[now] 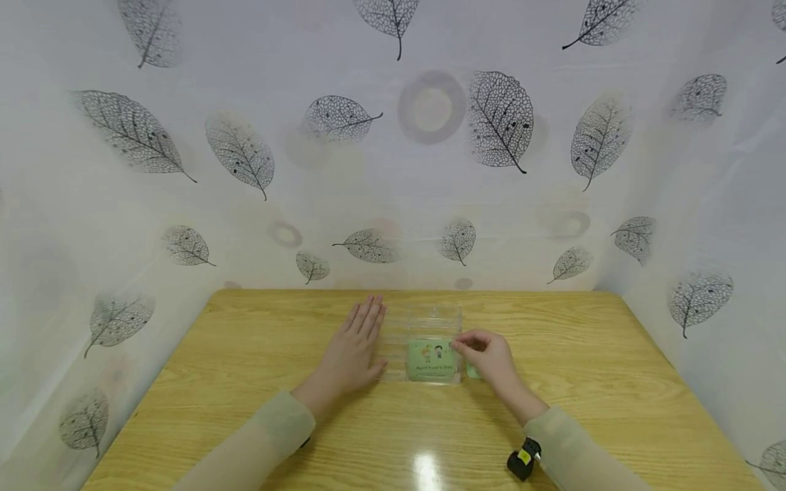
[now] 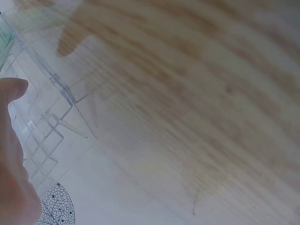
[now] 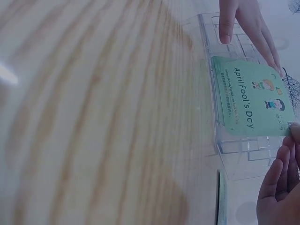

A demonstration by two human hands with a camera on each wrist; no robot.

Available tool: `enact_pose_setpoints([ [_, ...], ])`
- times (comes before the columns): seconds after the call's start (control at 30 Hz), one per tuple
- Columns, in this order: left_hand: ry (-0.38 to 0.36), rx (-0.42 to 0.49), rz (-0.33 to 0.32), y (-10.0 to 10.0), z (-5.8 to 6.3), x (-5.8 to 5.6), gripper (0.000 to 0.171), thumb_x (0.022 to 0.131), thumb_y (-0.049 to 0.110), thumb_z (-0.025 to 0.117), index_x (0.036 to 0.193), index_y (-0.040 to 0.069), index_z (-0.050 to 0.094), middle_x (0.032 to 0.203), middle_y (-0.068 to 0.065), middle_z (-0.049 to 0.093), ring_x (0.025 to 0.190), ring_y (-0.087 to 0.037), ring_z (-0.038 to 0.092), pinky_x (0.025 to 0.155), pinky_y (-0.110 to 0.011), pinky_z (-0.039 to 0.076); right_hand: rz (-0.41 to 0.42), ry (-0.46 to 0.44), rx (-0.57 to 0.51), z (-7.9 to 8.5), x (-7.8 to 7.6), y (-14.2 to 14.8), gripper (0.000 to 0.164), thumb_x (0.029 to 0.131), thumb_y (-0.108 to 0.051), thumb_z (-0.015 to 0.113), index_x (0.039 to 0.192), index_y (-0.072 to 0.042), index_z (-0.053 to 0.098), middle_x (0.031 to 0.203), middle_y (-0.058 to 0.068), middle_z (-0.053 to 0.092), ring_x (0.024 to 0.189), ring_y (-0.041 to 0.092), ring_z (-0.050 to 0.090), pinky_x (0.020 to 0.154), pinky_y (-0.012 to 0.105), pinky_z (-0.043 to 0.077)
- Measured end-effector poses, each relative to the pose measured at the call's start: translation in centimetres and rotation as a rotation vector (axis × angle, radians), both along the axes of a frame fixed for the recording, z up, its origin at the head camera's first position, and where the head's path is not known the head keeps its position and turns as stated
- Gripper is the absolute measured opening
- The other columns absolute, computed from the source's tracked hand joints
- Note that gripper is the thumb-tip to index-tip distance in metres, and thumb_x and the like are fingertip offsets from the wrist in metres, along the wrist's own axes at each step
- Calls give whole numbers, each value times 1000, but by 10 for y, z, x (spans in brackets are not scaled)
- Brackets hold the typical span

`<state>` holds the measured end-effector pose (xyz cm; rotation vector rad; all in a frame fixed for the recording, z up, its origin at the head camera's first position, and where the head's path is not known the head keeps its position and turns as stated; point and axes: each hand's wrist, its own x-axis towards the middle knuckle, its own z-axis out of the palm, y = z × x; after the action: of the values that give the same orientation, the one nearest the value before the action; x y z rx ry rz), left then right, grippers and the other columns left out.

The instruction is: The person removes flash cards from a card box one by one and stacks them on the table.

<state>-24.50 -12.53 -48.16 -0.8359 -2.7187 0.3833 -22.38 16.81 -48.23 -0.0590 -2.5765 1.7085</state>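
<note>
A green card (image 1: 431, 358) printed "April Fool's Day" with two cartoon children stands at the front right of a clear plastic box (image 1: 434, 312). My right hand (image 1: 489, 359) pinches its upper right corner between thumb and fingertips. In the right wrist view, the card (image 3: 251, 96) leans against the divided box, its lower edge within the box. My left hand (image 1: 355, 351) lies with straight fingers over the left part of the box; whether it presses is unclear. Thumb and hand edge show in the left wrist view beside the transparent dividers (image 2: 51, 136).
More green cards (image 1: 473, 370) lie on the table to the right of the box, partly under my right hand. The wooden table (image 1: 258, 341) meets a leaf-patterned cloth (image 1: 344, 191) at its back and sides. A black wrist camera (image 1: 522, 460) hangs at my right sleeve.
</note>
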Motion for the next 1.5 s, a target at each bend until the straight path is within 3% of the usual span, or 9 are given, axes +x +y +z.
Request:
enact_pose_setpoints([
  [0.23,-1,6,-4,0,2,1,103,99,65,57,167,-3,20,178,-22,12,166,-36,17,137,-46,20,7,26,-25,2,2,1,17,95,-10,80,105,3,80,101,14,80,81,2,64,72,16,54],
  [0.7,-15,1,-1,0,1,1,103,100,65,55,168,-3,18,178,-22,11,166,-36,14,137,-46,17,-1,39,-3,-2,-2,4,15,97,-9,77,104,3,79,101,13,80,82,1,64,74,15,55],
  [1.5,-6,-7,2,0,1,1,104,100,65,55,168,-3,17,178,-22,10,167,-36,14,137,-46,17,-21,48,-40,7,-1,6,19,100,-10,75,109,6,78,103,15,79,81,0,63,72,15,54],
])
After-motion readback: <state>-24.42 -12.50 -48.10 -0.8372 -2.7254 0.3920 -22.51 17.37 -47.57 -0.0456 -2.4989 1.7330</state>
